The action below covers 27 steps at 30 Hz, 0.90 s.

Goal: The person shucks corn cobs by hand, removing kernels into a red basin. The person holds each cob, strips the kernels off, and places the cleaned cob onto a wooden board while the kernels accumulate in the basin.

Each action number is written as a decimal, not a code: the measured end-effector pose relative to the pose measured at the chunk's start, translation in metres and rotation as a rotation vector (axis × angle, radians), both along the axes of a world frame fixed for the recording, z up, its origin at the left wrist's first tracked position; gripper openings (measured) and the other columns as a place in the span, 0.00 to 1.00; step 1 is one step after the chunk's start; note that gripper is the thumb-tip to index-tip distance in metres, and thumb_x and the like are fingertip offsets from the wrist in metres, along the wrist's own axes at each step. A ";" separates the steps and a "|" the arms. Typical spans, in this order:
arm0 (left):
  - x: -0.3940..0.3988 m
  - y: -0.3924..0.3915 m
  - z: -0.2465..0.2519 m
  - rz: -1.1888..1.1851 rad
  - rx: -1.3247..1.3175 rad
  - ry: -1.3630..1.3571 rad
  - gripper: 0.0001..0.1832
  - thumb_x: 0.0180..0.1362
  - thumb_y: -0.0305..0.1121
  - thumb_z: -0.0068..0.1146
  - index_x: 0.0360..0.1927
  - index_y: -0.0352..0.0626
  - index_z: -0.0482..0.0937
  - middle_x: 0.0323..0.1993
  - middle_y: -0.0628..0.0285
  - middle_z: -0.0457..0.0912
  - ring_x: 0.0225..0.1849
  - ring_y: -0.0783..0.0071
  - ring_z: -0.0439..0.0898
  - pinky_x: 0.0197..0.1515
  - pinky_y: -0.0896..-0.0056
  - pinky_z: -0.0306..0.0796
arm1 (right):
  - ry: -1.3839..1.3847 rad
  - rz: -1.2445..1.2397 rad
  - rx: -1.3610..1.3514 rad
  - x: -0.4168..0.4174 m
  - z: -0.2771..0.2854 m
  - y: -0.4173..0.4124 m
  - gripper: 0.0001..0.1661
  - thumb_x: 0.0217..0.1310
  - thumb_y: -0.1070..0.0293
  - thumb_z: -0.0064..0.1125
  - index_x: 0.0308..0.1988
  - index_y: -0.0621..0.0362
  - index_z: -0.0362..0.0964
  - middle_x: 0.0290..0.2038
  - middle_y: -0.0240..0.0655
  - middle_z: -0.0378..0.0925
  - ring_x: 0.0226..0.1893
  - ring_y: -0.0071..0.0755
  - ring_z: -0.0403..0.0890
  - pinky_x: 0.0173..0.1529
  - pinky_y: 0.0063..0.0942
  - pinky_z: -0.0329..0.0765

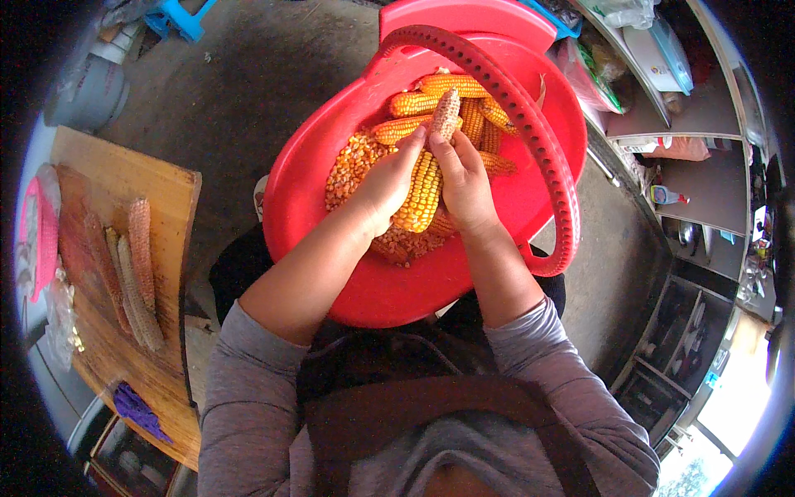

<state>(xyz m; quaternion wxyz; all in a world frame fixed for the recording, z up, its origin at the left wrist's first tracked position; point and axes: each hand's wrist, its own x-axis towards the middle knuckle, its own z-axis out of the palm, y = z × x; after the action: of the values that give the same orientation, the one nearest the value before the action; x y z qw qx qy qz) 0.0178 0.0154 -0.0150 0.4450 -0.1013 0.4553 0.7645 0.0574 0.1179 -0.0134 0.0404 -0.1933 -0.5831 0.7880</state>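
Note:
Both my hands are over a red plastic basket (310, 149) with an arched handle (553, 161). A partly shelled corn cob (445, 115), bare at its far end, is gripped between my left hand (394, 177) and my right hand (463, 180), thumbs near its middle. Just below, a yellow ear of corn (420, 196) lies between my palms; which hand bears it I cannot tell. Several unshelled ears (456, 84) rest at the far side of the basket. Loose kernels (349, 171) are heaped at the left and below my hands.
To the left, several bare cobs (140, 267) lie on a wooden table (180, 192), with a purple cloth (140, 410) and a pink basket (40, 230). A blue stool (180, 18) stands at the upper left. Open shelves (702, 192) with bags and bottles line the right.

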 end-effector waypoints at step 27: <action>-0.014 -0.015 0.016 -0.213 0.403 -0.405 0.31 0.57 0.60 0.37 0.44 0.40 0.72 0.23 0.51 0.79 0.21 0.61 0.80 0.23 0.63 0.77 | -0.098 0.060 -0.455 0.003 0.013 0.007 0.21 0.62 0.50 0.44 0.39 0.57 0.66 0.21 0.33 0.74 0.08 0.20 0.68 0.09 0.17 0.67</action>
<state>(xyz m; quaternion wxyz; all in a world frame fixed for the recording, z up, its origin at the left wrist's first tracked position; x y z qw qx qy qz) 0.0035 0.0008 0.0007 0.6155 -0.1129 0.2045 0.7527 0.0605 0.1244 -0.0007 -0.0562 -0.2180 -0.3972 0.8897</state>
